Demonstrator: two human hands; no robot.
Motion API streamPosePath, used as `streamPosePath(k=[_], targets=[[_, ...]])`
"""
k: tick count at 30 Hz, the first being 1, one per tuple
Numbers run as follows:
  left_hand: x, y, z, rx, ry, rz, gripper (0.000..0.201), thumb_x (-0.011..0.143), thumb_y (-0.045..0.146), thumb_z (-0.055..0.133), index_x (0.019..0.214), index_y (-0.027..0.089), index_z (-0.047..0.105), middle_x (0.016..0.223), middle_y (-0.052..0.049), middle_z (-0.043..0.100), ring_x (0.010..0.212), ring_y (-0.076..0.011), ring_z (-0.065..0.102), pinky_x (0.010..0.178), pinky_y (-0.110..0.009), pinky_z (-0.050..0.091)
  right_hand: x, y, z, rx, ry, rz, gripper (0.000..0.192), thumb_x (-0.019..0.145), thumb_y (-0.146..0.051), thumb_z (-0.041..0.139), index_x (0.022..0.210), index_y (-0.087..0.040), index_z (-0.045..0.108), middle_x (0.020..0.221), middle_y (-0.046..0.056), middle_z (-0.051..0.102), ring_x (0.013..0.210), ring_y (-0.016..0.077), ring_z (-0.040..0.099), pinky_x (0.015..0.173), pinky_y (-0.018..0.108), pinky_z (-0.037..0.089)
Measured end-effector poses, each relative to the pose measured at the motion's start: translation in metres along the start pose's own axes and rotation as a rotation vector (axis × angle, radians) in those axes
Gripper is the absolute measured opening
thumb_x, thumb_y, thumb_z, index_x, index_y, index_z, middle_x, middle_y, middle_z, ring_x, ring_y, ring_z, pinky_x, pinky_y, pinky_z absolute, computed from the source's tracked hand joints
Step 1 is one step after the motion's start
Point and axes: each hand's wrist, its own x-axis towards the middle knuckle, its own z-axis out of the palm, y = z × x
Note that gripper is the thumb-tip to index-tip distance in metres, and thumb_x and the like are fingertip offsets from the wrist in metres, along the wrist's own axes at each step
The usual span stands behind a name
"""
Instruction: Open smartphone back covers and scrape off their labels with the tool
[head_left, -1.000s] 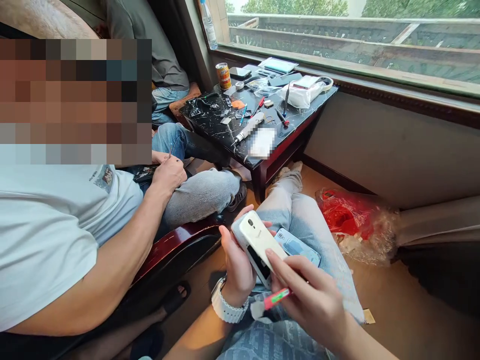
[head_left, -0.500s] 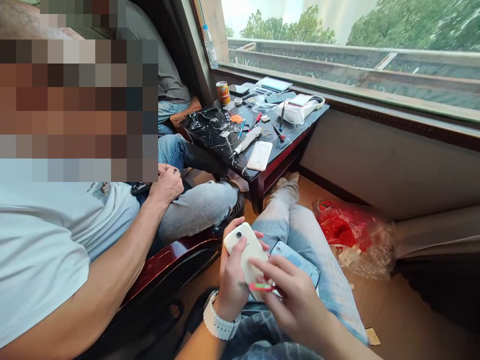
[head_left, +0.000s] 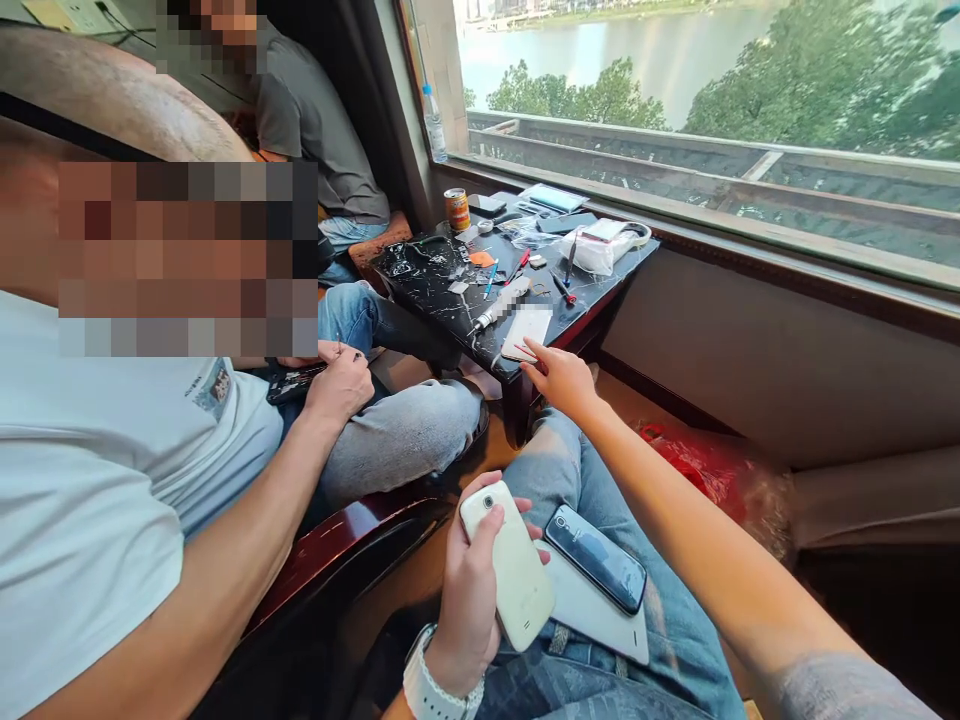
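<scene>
Phone (head_left: 521,590) between left thumb (head_left: 489,530) and fingers (head_left: 533,531)

The underside of the white phone (head_left: 517,585) is hidden in your left hand (head_left: 469,590); your right forearm (head_left: 690,520) covers part of the red bag (head_left: 705,460).

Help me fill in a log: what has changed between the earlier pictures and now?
The right hand has left the cream phone and reached forward to the table; whether it still has the pink tool is unclear. The left hand still holds that phone, and the dark phone still lies on the lap.
</scene>
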Motion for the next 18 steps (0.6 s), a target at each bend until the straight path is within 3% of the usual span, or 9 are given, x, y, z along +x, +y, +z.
streamPosePath(k=[5,9,12,16,18], targets=[[0.004,0.002,-0.004,-0.060,-0.005,-0.016,0.075,0.086,0.042,0.079,0.151,0.031,0.044,0.108,-0.008,0.074,0.080,-0.0237,0.073,0.068,-0.037,0.063,-0.002,0.004,0.003,-0.044,0.013,-0.038,0.035,0.102,-0.035,0.062,0.132,-0.027,0.078,0.104,0.008,0.075,0.089,0.0253,0.067,0.068,0.032,0.035],[0.003,0.004,-0.004,-0.082,-0.010,-0.046,0.067,0.087,0.039,0.078,0.146,0.037,0.048,0.109,-0.004,0.075,0.087,-0.0241,0.076,0.070,-0.033,0.063,-0.002,0.009,0.007,0.016,0.096,-0.030,0.030,0.099,-0.031,0.061,0.118,-0.024,0.083,0.109,0.009,0.073,0.089,0.0234,0.065,0.067,0.032,0.033],[0.001,0.006,-0.002,-0.089,-0.015,-0.029,0.062,0.083,0.039,0.079,0.139,0.032,0.053,0.105,-0.005,0.076,0.085,-0.0250,0.077,0.067,-0.034,0.063,0.000,0.009,0.008,0.104,0.164,-0.009,0.028,0.097,-0.029,0.061,0.109,-0.021,0.085,0.110,0.009,0.073,0.090,0.0233,0.064,0.068,0.032,0.034],[0.001,0.008,-0.004,-0.108,-0.018,0.004,0.052,0.084,0.038,0.078,0.131,0.028,0.057,0.103,-0.005,0.078,0.081,-0.0247,0.077,0.066,-0.033,0.062,-0.013,-0.009,0.000,0.284,0.243,0.024,0.031,0.097,-0.031,0.058,0.104,-0.015,0.083,0.110,0.013,0.073,0.091,0.0235,0.062,0.076,0.033,0.043],[0.004,0.007,-0.008,-0.107,-0.023,-0.041,0.043,0.087,0.036,0.075,0.128,0.028,0.062,0.097,-0.003,0.078,0.075,-0.0248,0.076,0.064,-0.034,0.060,-0.034,-0.028,-0.009,0.414,0.205,0.011,0.034,0.097,-0.036,0.059,0.103,-0.012,0.082,0.104,0.013,0.074,0.083,0.0215,0.061,0.074,0.033,0.047]])
